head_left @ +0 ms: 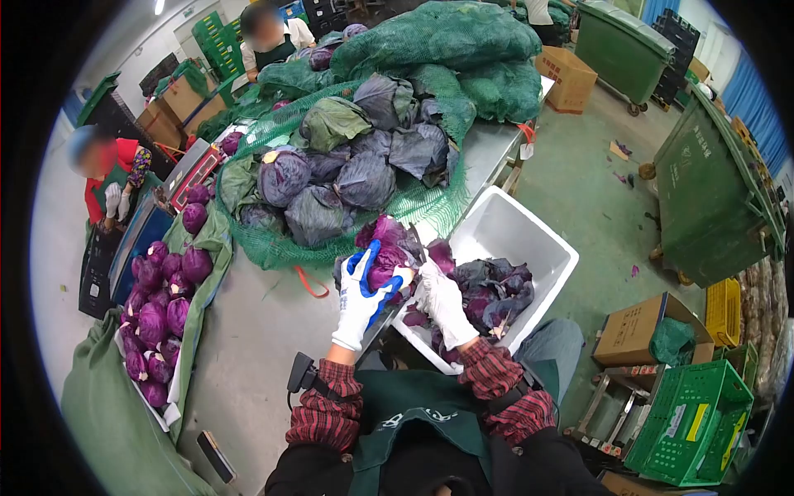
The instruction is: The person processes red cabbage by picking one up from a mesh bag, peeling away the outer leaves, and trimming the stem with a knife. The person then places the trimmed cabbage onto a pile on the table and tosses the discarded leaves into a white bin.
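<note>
A red cabbage (385, 263) with loosened outer leaves is at the table's edge, in my left hand (361, 299), which wears a white and blue glove with its fingers wrapped round the side. My right hand (444, 304), in a white glove, is closed at the cabbage's right side; what its fingers pinch is too small to name. Under and beyond my right hand stands a white bin (556, 248) holding torn dark leaves (503, 291). Behind the cabbage, an open green net (273, 246) holds several untrimmed cabbages (365, 180).
Trimmed purple cabbages (154, 324) lie on green cloth at the left. Full green nets (438, 40) are stacked at the back. Two people stand across and left of the metal table (248, 331). Green wheeled bins (711, 182), a cardboard box (633, 329) and a green crate (691, 422) are at the right.
</note>
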A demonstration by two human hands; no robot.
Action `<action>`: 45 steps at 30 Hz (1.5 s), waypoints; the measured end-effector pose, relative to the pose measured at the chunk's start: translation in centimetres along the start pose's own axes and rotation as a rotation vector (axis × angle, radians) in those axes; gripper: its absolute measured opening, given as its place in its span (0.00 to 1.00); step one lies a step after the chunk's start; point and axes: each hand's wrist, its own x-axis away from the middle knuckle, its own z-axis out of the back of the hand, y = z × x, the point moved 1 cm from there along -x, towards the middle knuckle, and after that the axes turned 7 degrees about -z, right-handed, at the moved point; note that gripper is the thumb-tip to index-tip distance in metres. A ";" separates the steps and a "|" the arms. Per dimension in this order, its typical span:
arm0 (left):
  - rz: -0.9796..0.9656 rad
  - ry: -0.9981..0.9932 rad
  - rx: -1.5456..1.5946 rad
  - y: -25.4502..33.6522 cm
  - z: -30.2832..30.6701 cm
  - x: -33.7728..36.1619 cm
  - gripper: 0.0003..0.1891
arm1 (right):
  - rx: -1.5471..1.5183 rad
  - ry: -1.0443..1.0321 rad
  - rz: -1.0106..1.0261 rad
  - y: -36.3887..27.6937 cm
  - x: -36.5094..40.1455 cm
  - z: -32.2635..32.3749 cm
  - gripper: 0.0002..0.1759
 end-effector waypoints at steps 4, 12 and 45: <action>0.049 0.002 0.048 0.4 0.0 -0.5 0.41 | 0.227 0.053 0.016 0.4 1.1 -0.3 0.32; 0.080 0.036 0.019 -0.5 -0.6 -0.4 0.36 | 0.399 0.298 0.216 0.7 0.0 -1.9 0.28; 0.072 -0.339 0.487 -2.1 1.3 -2.9 0.38 | 0.434 0.093 0.127 -1.7 -4.2 3.6 0.27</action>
